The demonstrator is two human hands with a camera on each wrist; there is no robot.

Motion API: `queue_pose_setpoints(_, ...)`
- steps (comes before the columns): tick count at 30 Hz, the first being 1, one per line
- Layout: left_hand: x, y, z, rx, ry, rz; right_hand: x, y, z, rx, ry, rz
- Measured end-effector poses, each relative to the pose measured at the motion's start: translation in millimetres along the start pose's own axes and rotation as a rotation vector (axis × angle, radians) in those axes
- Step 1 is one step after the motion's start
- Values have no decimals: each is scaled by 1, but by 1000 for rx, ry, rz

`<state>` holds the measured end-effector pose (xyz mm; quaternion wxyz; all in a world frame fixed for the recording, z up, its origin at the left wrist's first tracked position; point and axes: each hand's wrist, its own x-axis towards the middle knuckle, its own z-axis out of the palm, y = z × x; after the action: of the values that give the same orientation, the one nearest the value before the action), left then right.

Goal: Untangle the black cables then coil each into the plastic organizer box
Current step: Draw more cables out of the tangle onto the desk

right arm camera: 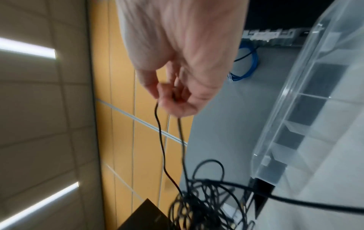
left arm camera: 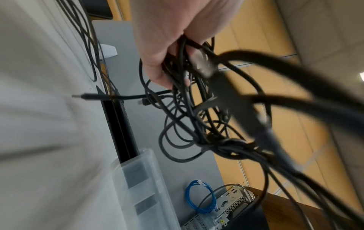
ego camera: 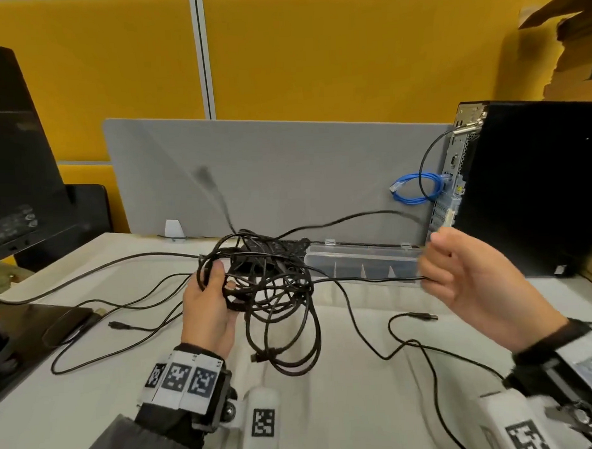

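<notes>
A tangle of black cables (ego camera: 273, 292) hangs above the white table, and my left hand (ego camera: 210, 294) grips it from the left with fingers curled through the loops (left arm camera: 177, 65). My right hand (ego camera: 457, 269) is raised to the right and pinches one thin black cable strand (ego camera: 373, 279) that runs taut out of the tangle; the right wrist view shows the strand (right arm camera: 160, 140) leaving my fingers (right arm camera: 173, 96). The clear plastic organizer box (ego camera: 363, 259) lies open behind the tangle, its compartments (right arm camera: 315, 93) holding no cable. Loose cable ends trail over the table.
A black computer tower (ego camera: 528, 182) stands at the right with a blue network cable (ego camera: 417, 188) at its back. A grey divider panel (ego camera: 286, 171) stands behind the box. A monitor (ego camera: 13, 150) and its base (ego camera: 39, 320) sit at the left, with monitor cables crossing the table.
</notes>
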<state>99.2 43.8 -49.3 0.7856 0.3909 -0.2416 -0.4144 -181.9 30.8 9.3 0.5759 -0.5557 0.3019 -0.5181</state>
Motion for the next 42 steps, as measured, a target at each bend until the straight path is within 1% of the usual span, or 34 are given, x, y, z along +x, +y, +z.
queue_pose_setpoints(2,2,3,-1,-38,46,22,0,-5,-12,-67,133,-54)
queue_pose_setpoints(5,4,6,-3,-76,91,34,4,-8,-32,-87,343,-158)
queue_pose_setpoints(8,5,5,-5,-78,118,40,11,-2,-53,-262,551,-184)
queue_pose_setpoints(10,5,7,-7,-101,137,43,11,1,-65,-406,637,-202)
queue_pose_setpoints(11,6,8,-8,-116,137,53,10,2,-70,-467,640,-181)
queue_pose_setpoints(12,6,9,-8,-127,136,66,9,3,-75,-520,612,-123)
queue_pose_setpoints(13,6,10,-7,-131,134,78,8,4,-79,-586,562,-33)
queue_pose_setpoints(16,2,11,-2,-143,100,105,5,12,-85,-878,335,323)
queue_pose_setpoints(17,0,11,0,-149,84,115,4,13,-82,-1023,259,388)
queue_pose_setpoints(18,-2,12,2,-151,69,125,4,13,-78,-1189,201,374)
queue_pose_setpoints(19,-4,12,4,-154,55,131,4,11,-73,-1324,175,292)
queue_pose_setpoints(20,-7,12,5,-159,41,135,4,9,-63,-1402,162,165)
queue_pose_setpoints(21,-9,12,8,-163,28,137,3,5,-50,-1420,131,27)
queue_pose_setpoints(22,-10,11,10,-159,16,139,3,1,-31,-1394,75,-88)
queue_pose_setpoints(23,-12,10,12,-150,2,140,2,-3,-9,-1352,-16,-133)
queue_pose_setpoints(24,-13,8,13,-139,-15,139,1,-4,11,-1299,-117,-134)
queue_pose_setpoints(26,-15,6,15,-122,-57,139,1,0,45,-1223,-282,-86)
queue_pose_setpoints(28,-16,4,16,-119,-102,144,5,9,65,-1252,-396,-64)
queue_pose_setpoints(29,-16,3,16,-124,-121,146,8,14,70,-1265,-420,-58)
queue_pose_setpoints(31,-16,3,16,-132,-147,147,14,21,73,-1191,-433,-12)
queue_pose_setpoints(34,-15,3,14,-117,-183,131,19,21,68,-880,-402,164)
queue_pose_setpoints(35,-15,4,14,-98,-203,128,19,20,66,-819,-393,195)
queue_pose_setpoints(37,-17,4,14,-43,-239,129,20,19,63,-826,-397,195)
queue_pose_setpoints(39,-18,3,15,29,-233,129,21,16,62,-803,-374,190)
queue_pose_setpoints(42,-16,3,11,134,-189,115,22,4,56,-593,-288,203)
